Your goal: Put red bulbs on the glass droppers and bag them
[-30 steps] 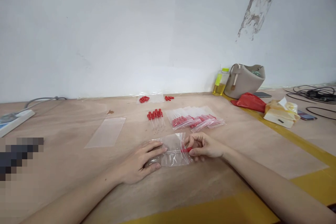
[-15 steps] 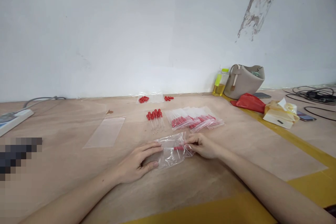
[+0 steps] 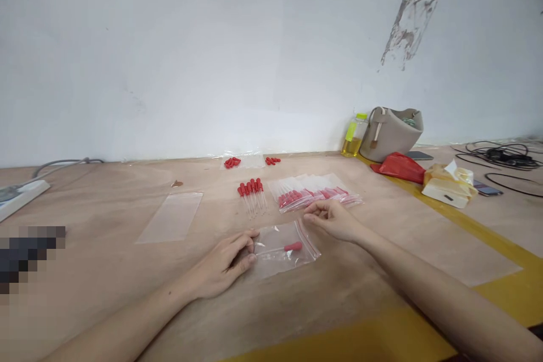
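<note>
A clear zip bag point(image 3: 275, 266) lies flat before me with one red-bulbed dropper point(image 3: 292, 246) inside, its bulb toward the seal end. My left hand point(image 3: 231, 260) has its curled fingers and thumb on the bag's left end, holding it. Just past the bag's upper right corner is my right hand point(image 3: 333, 219), its fingers bent and slightly apart from the thumb, with nothing visible between them. Beyond the hands lies a row of loose droppers point(image 3: 252, 195), red bulbs pointing away. Overlapping filled zip bags point(image 3: 314, 189) lie to their right.
An unfilled clear bag point(image 3: 172, 218) lies left. Red rubber bulbs point(image 3: 232, 163) sit near the wall. At right are a bottle point(image 3: 352, 138), grey handbag point(image 3: 392, 136), red pouch point(image 3: 401, 168), tissue pack point(image 3: 449, 185), phone point(image 3: 487, 188) and black cables point(image 3: 509, 154). A power strip point(image 3: 23, 198) stands far left.
My right hand has come off the bag's seal end and moved slightly up and right. The bag now lies flatter, its seal edge showing. My left hand stays at its left end.
</note>
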The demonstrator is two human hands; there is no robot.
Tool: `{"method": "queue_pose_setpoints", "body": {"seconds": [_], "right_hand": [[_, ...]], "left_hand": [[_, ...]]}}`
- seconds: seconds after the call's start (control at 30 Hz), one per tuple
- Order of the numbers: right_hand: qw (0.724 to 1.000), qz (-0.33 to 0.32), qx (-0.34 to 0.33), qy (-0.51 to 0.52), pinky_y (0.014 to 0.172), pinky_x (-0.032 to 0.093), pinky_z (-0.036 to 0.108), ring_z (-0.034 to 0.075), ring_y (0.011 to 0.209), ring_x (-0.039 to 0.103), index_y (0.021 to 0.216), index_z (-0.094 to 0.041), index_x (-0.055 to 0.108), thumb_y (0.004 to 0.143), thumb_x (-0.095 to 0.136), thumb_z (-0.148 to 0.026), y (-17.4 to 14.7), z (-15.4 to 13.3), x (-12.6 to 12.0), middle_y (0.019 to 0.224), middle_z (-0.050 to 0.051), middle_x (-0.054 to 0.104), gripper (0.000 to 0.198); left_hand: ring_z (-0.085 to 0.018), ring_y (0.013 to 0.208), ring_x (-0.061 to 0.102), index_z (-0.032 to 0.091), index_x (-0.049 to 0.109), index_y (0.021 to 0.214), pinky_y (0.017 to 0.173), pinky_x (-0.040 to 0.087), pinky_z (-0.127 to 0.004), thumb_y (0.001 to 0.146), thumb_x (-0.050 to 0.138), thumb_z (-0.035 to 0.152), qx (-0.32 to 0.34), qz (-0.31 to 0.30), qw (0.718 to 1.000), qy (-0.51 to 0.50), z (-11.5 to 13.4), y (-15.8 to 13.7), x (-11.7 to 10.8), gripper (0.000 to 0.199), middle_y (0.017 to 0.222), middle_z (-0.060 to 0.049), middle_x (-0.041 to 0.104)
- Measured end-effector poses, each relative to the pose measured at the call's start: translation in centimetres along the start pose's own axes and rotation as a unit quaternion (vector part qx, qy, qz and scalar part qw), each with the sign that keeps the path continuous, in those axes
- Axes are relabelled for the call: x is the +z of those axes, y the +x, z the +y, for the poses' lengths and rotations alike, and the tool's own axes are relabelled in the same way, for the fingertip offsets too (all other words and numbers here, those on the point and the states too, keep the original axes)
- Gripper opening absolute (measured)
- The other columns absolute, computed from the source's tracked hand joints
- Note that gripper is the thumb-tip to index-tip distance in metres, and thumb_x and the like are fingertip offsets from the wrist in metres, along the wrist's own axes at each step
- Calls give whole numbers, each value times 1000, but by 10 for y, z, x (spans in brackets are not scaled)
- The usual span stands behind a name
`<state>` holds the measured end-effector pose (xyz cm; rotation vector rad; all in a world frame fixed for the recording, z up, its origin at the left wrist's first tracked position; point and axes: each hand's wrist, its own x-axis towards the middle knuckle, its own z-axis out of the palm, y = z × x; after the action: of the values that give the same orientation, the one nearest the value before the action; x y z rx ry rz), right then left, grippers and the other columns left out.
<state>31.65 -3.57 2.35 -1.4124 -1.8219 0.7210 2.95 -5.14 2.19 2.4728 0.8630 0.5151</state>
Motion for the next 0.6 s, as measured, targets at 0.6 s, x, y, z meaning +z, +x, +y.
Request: {"method": "queue_pose_setpoints", "body": {"seconds": [0.6], "right_hand": [[966, -105, 192, -135, 75, 47, 36, 19, 89, 55, 107, -10, 51, 83, 50, -30, 150, -45, 83, 105, 8, 54, 31]], "left_hand": [[-23, 125, 30, 26, 47, 122, 100, 30, -41, 88, 38, 35, 7, -37, 998, 59, -5, -1, 1, 36, 136, -4, 34]]}}
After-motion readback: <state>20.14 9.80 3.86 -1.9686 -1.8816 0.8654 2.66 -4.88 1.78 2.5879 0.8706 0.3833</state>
